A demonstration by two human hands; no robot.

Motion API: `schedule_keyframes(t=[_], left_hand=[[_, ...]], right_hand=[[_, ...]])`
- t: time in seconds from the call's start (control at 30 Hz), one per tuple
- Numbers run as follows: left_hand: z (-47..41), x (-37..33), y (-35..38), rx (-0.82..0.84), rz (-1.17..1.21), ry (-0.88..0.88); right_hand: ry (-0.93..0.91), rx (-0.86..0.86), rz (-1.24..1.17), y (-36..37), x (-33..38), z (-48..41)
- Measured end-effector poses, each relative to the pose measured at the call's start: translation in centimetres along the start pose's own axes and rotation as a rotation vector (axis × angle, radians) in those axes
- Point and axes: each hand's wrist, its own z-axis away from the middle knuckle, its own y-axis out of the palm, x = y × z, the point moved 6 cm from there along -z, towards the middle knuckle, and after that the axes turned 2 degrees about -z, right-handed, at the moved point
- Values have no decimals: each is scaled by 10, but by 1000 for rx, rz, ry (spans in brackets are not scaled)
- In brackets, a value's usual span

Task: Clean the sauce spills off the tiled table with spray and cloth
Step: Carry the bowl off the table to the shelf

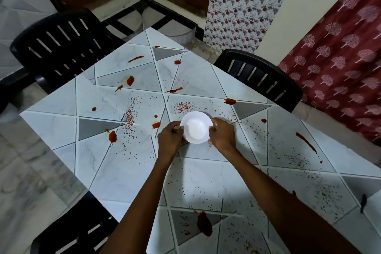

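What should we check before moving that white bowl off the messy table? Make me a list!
1. Left hand grips the white bowl: ok.
2. Right hand grips the opposite rim: ok.
3. Bowl looks empty, so nothing should tip out: ok.
4. Bowl's underside free of sauce: cannot tell, as it is hidden.
5. Spray bottle and cloth ready: not ok, neither is in view.
6. Tiled table clean: not ok. A sauce spill sits beside the left hand, more spills lie all around, and red flakes are scattered about.
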Motion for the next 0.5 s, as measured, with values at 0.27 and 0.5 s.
schedule_keyframes(t=[0.27,0.5], left_hand=[[47,-10,-21,-124,-9,67],[137,-1,-25,76,-139,114]], right_hand=[[-48,-33,-197,-20,-9,56],[-131,25,-301,-52,-46,158]])
